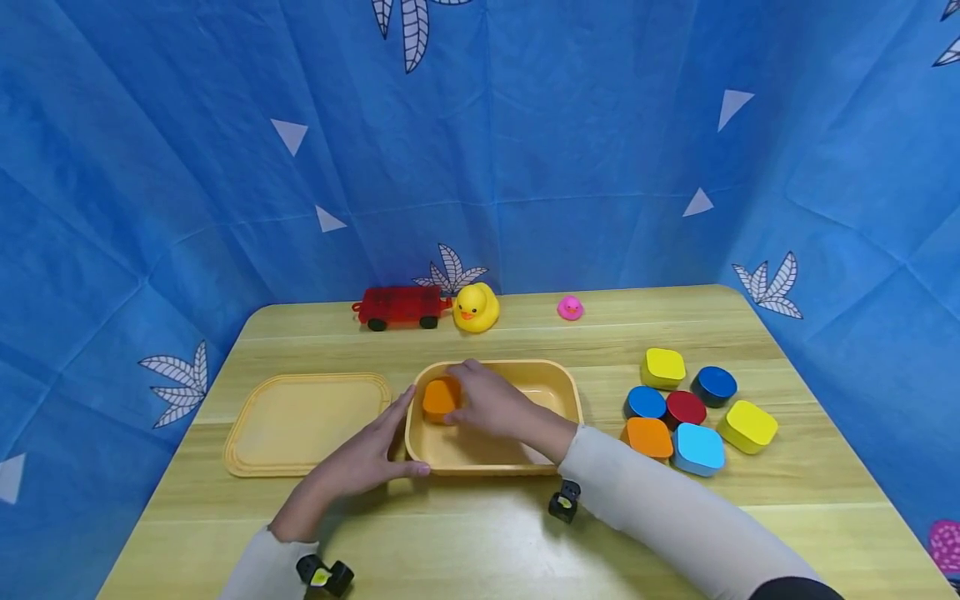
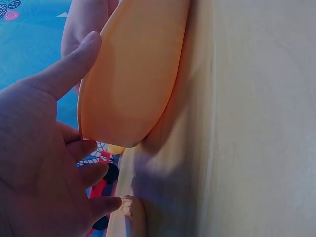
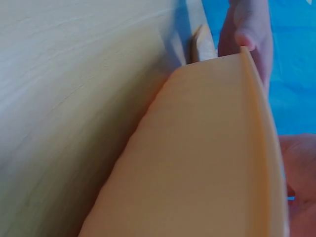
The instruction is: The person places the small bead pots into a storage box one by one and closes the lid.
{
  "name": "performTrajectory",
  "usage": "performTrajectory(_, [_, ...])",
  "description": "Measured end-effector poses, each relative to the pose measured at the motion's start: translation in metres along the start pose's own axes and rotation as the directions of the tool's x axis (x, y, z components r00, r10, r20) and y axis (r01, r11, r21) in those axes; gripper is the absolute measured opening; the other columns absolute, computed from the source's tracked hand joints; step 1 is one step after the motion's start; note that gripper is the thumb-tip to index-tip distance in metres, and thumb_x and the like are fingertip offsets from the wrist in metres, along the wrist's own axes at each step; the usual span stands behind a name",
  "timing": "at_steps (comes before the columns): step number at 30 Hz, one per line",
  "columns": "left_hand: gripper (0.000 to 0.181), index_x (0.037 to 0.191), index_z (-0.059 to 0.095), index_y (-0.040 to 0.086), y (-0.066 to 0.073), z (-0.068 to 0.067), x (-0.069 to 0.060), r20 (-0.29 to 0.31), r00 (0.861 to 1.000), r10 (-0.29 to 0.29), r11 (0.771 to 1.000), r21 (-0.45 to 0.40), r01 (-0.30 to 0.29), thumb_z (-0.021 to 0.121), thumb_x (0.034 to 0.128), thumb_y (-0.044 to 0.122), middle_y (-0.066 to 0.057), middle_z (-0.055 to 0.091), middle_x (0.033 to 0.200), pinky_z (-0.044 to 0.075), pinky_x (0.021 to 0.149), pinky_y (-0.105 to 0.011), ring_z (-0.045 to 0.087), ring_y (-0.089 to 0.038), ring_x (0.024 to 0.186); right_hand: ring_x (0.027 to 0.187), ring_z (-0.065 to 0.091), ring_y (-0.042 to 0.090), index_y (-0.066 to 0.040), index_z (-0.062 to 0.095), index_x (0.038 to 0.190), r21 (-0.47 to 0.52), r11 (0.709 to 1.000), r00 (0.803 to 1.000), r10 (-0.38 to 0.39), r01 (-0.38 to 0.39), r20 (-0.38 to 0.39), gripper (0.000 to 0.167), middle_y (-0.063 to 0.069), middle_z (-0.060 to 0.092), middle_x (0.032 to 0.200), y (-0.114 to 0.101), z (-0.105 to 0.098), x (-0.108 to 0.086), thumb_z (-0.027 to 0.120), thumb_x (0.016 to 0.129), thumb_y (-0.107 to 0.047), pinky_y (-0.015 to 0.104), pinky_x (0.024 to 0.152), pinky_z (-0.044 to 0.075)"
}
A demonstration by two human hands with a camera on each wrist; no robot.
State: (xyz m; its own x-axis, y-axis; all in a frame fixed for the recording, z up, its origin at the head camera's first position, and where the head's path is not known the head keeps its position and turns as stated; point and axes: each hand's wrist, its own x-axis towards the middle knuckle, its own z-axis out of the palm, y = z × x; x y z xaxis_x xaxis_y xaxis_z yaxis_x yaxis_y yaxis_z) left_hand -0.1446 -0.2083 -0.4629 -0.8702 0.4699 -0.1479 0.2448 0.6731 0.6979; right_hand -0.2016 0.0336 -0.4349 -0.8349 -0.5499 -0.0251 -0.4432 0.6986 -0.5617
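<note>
The left grip (image 1: 371,454) spreads wide against the left end of the tan bin (image 1: 480,450), while the right grip (image 1: 491,402) pinches 1 orange block (image 1: 439,400) inside it.

On the pale wood-grained counter (image 1: 465,542) are set a peach rectangular box (image 1: 551,400), a flat peach lid (image 1: 303,425) and seven coloured rounded blocks (image 1: 686,410); a red toy wagon (image 1: 401,307), yellow duck (image 1: 476,308) and small pink duck (image 1: 571,308) are ranged behind

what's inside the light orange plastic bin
The right hand holds an orange block at the left end of the bin; whatever lies under that hand can't be seen.
</note>
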Motion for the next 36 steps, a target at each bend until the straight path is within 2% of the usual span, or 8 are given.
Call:
performTrajectory(5, [0.117, 0.168, 0.000, 0.020, 0.001, -0.001, 0.001, -0.006, 1.000, 0.007, 1.000, -0.004, -0.008, 0.080, 0.0877, 0.049, -0.011, 0.007, 0.174, 0.024, 0.123, -0.060, 0.018, -0.038, 0.157, 0.123, 0.059, 0.031, -0.001, 0.051, 0.149, 0.035, 0.999, 1.000, -0.008, 0.009, -0.015, 0.073, 0.016, 0.058, 0.138, 0.003, -0.011, -0.014, 0.084, 0.089, -0.027, 0.045, 0.111, 0.048])
performTrajectory(10, [0.114, 0.167, 0.003, 0.016, 0.002, -0.001, 0.003, -0.026, 1.000, -0.013, 1.000, -0.024, 0.013, 0.079, 0.0896, 0.048, -0.013, 0.010, 0.173, 0.025, 0.122, -0.061, 0.020, -0.038, 0.156, 0.127, 0.058, 0.031, -0.003, 0.051, 0.150, 0.064, 0.998, 1.000, -0.009, 0.010, -0.028, 0.073, 0.015, 0.057, 0.141, 0.010, -0.017, -0.026, 0.083, 0.089, -0.026, 0.047, 0.112, 0.047])
performTrajectory(15, [0.114, 0.167, -0.001, 0.015, 0.005, 0.001, 0.004, -0.050, 0.999, -0.008, 0.998, -0.062, 0.005, 0.079, 0.0910, 0.044, -0.011, 0.007, 0.173, 0.021, 0.124, -0.060, 0.017, -0.037, 0.157, 0.127, 0.058, 0.033, -0.003, 0.050, 0.151, 0.080, 0.997, 0.999, 0.003, 0.000, -0.034, 0.073, 0.016, 0.057, 0.142, 0.018, -0.026, -0.039, 0.083, 0.090, -0.025, 0.048, 0.111, 0.048])
performTrajectory(19, [0.118, 0.167, -0.006, 0.015, 0.006, 0.004, 0.006, -0.034, 0.999, -0.007, 0.998, -0.064, 0.004, 0.079, 0.0904, 0.044, -0.010, 0.002, 0.174, 0.018, 0.125, -0.058, 0.014, -0.036, 0.158, 0.127, 0.058, 0.034, -0.003, 0.050, 0.151, 0.079, 0.997, 0.999, -0.001, 0.005, -0.054, 0.073, 0.016, 0.057, 0.141, 0.026, -0.033, -0.050, 0.083, 0.089, -0.025, 0.049, 0.110, 0.048])
performTrajectory(27, [0.118, 0.167, -0.008, 0.021, 0.006, 0.008, 0.007, -0.006, 0.999, -0.047, 0.997, -0.061, 0.046, 0.078, 0.0903, 0.047, -0.009, 0.000, 0.174, 0.017, 0.126, -0.057, 0.012, -0.035, 0.158, 0.132, 0.056, 0.035, -0.002, 0.051, 0.149, 0.080, 0.996, 0.990, -0.034, 0.046, -0.138, 0.073, 0.014, 0.055, 0.146, 0.045, -0.050, -0.074, 0.083, 0.089, -0.028, 0.052, 0.111, 0.047])
performTrajectory(32, [0.118, 0.166, -0.009, 0.021, 0.005, 0.008, 0.007, 0.001, 0.999, -0.050, 0.996, -0.079, 0.050, 0.079, 0.0908, 0.044, -0.010, 0.001, 0.174, 0.016, 0.126, -0.056, 0.011, -0.035, 0.158, 0.132, 0.056, 0.037, -0.004, 0.050, 0.150, 0.079, 0.996, 0.984, -0.023, 0.037, -0.179, 0.075, 0.014, 0.055, 0.147, 0.060, -0.061, -0.090, 0.084, 0.089, -0.031, 0.054, 0.109, 0.049])
performTrajectory(36, [0.118, 0.166, -0.009, 0.019, 0.006, 0.009, 0.007, 0.005, 0.999, -0.050, 0.994, -0.096, 0.051, 0.079, 0.0913, 0.042, -0.010, 0.000, 0.173, 0.015, 0.126, -0.056, 0.010, -0.035, 0.158, 0.132, 0.055, 0.039, -0.007, 0.048, 0.152, 0.085, 0.996, 0.979, 0.015, 0.002, -0.201, 0.078, 0.014, 0.054, 0.148, 0.072, -0.071, -0.104, 0.083, 0.089, -0.033, 0.058, 0.106, 0.049])
